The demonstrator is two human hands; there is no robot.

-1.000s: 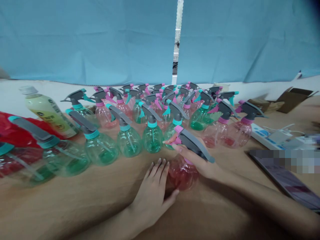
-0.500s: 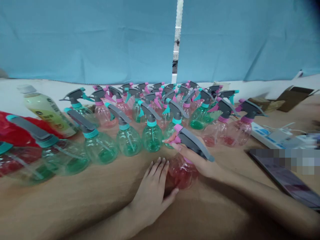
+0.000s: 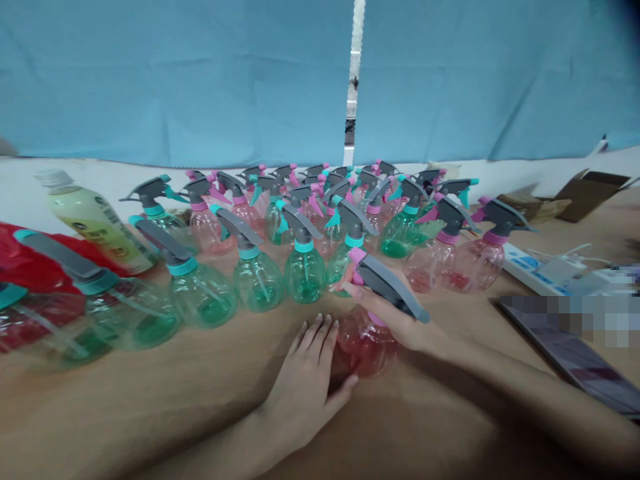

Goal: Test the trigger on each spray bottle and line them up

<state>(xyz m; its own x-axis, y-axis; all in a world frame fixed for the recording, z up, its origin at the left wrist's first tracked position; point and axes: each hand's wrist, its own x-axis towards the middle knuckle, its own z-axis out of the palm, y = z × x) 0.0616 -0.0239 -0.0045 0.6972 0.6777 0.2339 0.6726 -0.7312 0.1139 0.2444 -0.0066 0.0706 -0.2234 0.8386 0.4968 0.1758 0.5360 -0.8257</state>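
A pink-tinted, clear spray bottle (image 3: 367,350) stands on the table in front of me, its grey head and pink collar on top. My right hand (image 3: 400,317) wraps round the collar and neck from the right, fingers curled under the head at the trigger; part of the grip is hidden. Against the bottle's lower left side lies my left hand (image 3: 305,387), fingers stretched out and thumb pointing along its near base. Just behind stand green spray bottles, the closest being one with a turquoise collar (image 3: 305,273) and another (image 3: 257,280) to its left.
Several more pink and green spray bottles crowd the back. At left lie a tilted yellow-labelled bottle (image 3: 95,217) and red plastic (image 3: 25,257). On the right are a phone (image 3: 565,353), a white power strip (image 3: 527,267) and a brown box (image 3: 593,193). Blue cloth (image 3: 200,80) covers the wall.
Almost nothing differs. The right hand's fingertips by the trigger have shifted slightly to the right; the left hand and the bottle stay in place.
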